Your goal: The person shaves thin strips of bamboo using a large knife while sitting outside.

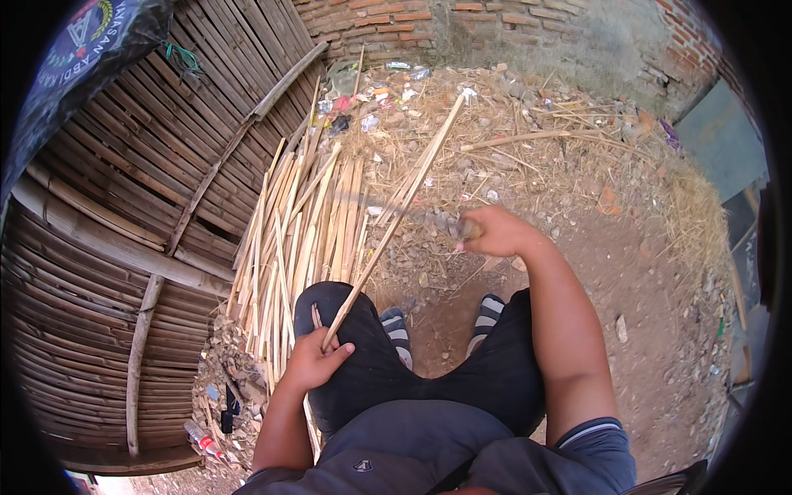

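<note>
The person sat low on the ground with knees apart, looking down at their own lap. Their left hand [312,359] was closed around the near end of a long bamboo strip [396,214], resting it on the left knee. The strip ran up and away from them, toward the far wall, with its far end out over the dry straw.

Their right hand [493,231] was closed tight on the handle of a knife [429,218]. The blade looked blurry, so I could not tell its shape well. It reached left and met the strip about halfway along.

Just to the left of the person's legs lay a pile of bamboo strips [297,231], pale and thin, all pointing the same way. That pile looked big, so I think a lot of strips were done already. The one in the hands looked like it was in the middle of being shaved. I could not tell how many were left to do.

On the far left stood a fence of bamboo slats [124,206]. A brick wall [396,25] stood at the far side. Straw and small bits of trash [363,107] covered the dirt. A plastic bottle [202,440] lay near the fence, close by.
</note>
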{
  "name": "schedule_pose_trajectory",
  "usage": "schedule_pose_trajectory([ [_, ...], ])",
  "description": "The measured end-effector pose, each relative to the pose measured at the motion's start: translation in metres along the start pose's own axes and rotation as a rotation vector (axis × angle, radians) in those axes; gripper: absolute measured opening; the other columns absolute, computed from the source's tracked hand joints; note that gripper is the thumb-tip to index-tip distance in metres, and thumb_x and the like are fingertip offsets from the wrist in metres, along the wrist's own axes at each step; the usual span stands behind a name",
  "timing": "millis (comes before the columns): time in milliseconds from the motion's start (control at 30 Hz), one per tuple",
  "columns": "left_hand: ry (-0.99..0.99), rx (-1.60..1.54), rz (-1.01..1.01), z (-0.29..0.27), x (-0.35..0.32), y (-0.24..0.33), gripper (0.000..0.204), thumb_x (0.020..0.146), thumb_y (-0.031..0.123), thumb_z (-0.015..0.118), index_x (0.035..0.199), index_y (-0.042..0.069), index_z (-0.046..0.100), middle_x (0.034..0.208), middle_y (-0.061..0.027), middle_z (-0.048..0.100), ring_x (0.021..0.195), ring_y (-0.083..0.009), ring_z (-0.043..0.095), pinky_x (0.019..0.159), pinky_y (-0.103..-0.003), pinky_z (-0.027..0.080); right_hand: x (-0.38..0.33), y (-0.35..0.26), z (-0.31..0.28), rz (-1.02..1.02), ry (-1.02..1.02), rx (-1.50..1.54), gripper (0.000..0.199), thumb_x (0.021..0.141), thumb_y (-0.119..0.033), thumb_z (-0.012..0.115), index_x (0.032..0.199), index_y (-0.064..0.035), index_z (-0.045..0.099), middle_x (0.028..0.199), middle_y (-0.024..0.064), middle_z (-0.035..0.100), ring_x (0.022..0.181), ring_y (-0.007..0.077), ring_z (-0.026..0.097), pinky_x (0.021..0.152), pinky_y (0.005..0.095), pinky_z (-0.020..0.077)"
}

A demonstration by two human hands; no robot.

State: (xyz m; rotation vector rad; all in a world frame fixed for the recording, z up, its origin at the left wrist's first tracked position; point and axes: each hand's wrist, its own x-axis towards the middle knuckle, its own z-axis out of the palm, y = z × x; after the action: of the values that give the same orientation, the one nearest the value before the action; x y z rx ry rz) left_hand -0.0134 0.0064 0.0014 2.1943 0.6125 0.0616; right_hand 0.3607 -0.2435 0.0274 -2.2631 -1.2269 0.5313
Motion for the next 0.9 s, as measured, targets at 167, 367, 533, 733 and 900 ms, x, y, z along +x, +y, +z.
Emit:
schedule_pose_trajectory([
  [167,-0.04,0.017,-0.009,-0.001,0.002,0.001,0.036,0.09,0.028,0.087,0.08,0.005,0.06,0.06,0.0,0.053,0.055,-0.0098,0.048,0.052,-0.032,0.041,-0.007,0.018,-0.025,0.238,0.258,0.136,0.047,0.084,-0.034,0.084,0.116,-0.0022,0.072,0.107,0.0228,0.074,0.104,0.0391,0.071,0.091,0.0475,0.0548],
  [367,-0.022,0.027,0.009,0.0,0.002,0.0,0.037,0.089,0.028,0.087,0.08,0.005,0.06,0.059,-0.0011,0.054,0.054,-0.0112,0.049,0.052,-0.032,0.041,-0.007,-0.018,0.005,-0.016,-0.069,-0.053,0.047,0.084,-0.036,0.084,0.116,-0.0038,0.073,0.11,0.0229,0.074,0.107,0.0412,0.071,0.093,0.0491,0.0548],
  [533,-0.019,0.033,0.034,0.0,0.0,-0.008,0.036,0.089,0.028,0.087,0.08,0.005,0.061,0.06,-0.0013,0.054,0.054,-0.011,0.049,0.052,-0.032,0.042,-0.006,-0.063,0.023,-0.201,-0.303,-0.131,0.046,0.085,-0.039,0.083,0.116,-0.007,0.073,0.11,0.0221,0.074,0.11,0.0411,0.07,0.094,0.0514,0.0544],
  [733,0.0,-0.014,0.016,0.001,0.0,-0.01,0.036,0.09,0.029,0.087,0.081,0.005,0.061,0.06,-0.0011,0.054,0.054,-0.011,0.049,0.052,-0.032,0.042,-0.002,-0.001,-0.001,-0.02,0.07,0.019,0.043,0.083,-0.035,0.084,0.111,-0.0053,0.072,0.101,0.02,0.074,0.101,0.0377,0.072,0.09,0.0494,0.0548],
  [900,-0.037,0.037,-0.007,-0.002,0.001,0.003,0.032,0.091,0.025,0.086,0.082,0.007,0.06,0.064,0.004,0.053,0.059,-0.0065,0.047,0.054,-0.028,0.041,-0.006,0.022,-0.018,0.216,0.226,0.204,0.04,0.083,-0.031,0.085,0.108,-0.0036,0.071,0.099,0.0198,0.074,0.098,0.0379,0.072,0.088,0.0477,0.0547],
])
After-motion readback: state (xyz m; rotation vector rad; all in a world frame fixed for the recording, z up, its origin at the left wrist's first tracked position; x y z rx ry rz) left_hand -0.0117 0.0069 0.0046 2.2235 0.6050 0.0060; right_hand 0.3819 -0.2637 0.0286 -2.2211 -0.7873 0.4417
